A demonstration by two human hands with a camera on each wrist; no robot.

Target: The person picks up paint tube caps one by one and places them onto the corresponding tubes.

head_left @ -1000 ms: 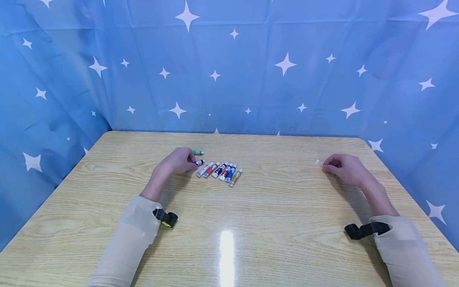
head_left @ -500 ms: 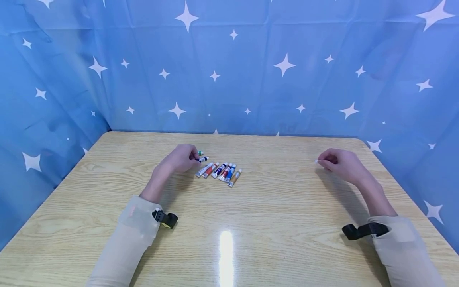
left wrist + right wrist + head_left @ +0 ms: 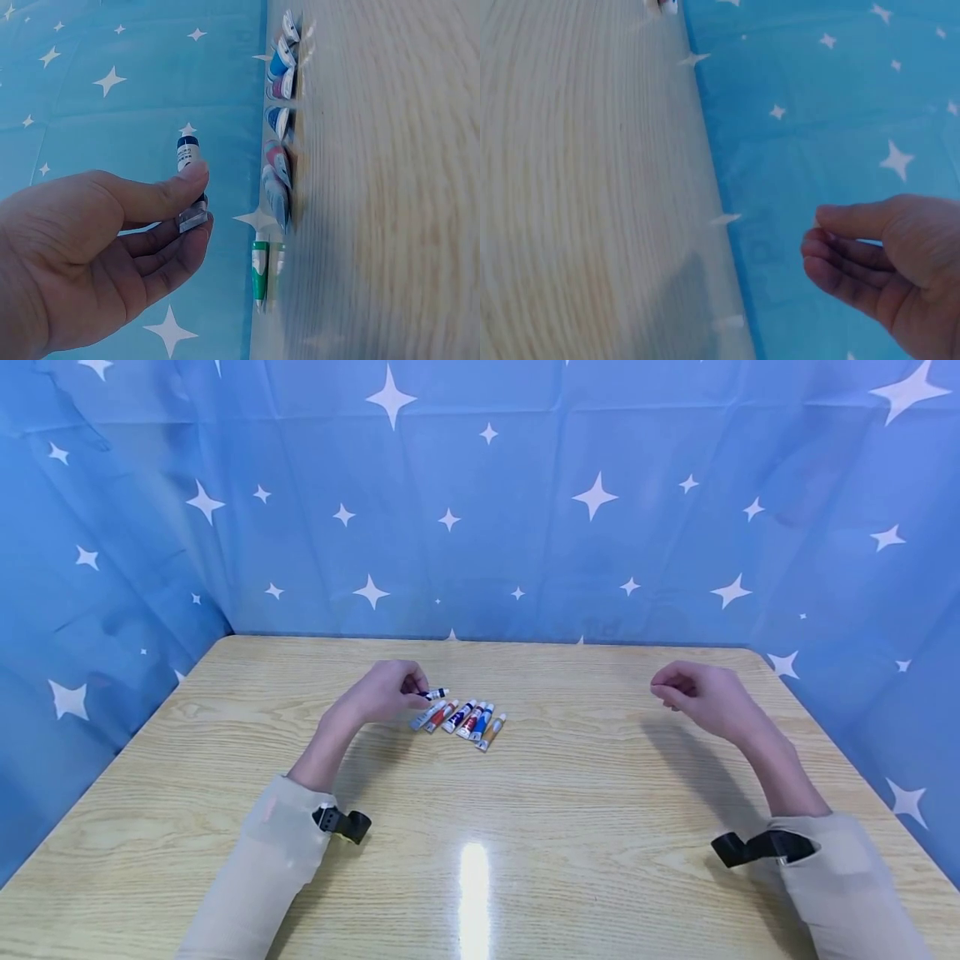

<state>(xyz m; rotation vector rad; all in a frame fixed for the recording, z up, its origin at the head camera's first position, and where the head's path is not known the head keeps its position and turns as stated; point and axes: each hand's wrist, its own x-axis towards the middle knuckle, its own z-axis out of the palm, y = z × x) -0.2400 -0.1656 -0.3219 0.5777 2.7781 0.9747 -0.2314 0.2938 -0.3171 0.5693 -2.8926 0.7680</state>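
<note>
My left hand pinches a small paint tube with a dark blue cap and pale label between thumb and fingers, above the table. A green paint tube lies behind it; in the head view the hand hides it. Beside the hand several paint tubes lie slanted in a row, among them red, blue and ochre ones. On the far right my right hand is raised off the table, thumb and fingertips together. A tiny whitish piece shows between the tips, mostly hidden.
The wood-grain table has a glossy surface with a bright light reflection near its front. A blue curtain with white stars stands behind the back edge and along the sides. Each wrist carries a black strapped camera.
My left hand slides right, carrying the dark-capped tube toward the row. My right hand moves left to the small white piece, then rises; the piece no longer shows on the table in the head view.
</note>
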